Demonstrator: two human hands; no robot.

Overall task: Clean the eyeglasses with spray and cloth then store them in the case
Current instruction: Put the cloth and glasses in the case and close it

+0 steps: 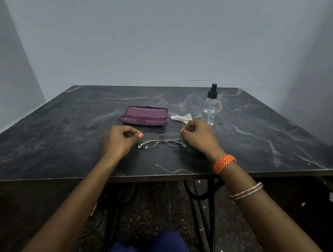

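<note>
Thin metal-framed eyeglasses (162, 140) lie folded on the dark marble-patterned table (64, 129). My left hand (120, 140) pinches the frame's left end with thumb and fingers. My right hand (198, 136) pinches the frame's right end. Behind the glasses a purple case (144, 115) lies open with nothing inside. To its right lies a crumpled white cloth (181, 117). A clear spray bottle (210, 107) with a black nozzle stands upright just beyond the cloth.
The table's near edge (158, 177) runs just under my wrists, with black metal legs (209, 216) below it. Grey walls close in behind and at both sides. My right wrist carries an orange band and bangles.
</note>
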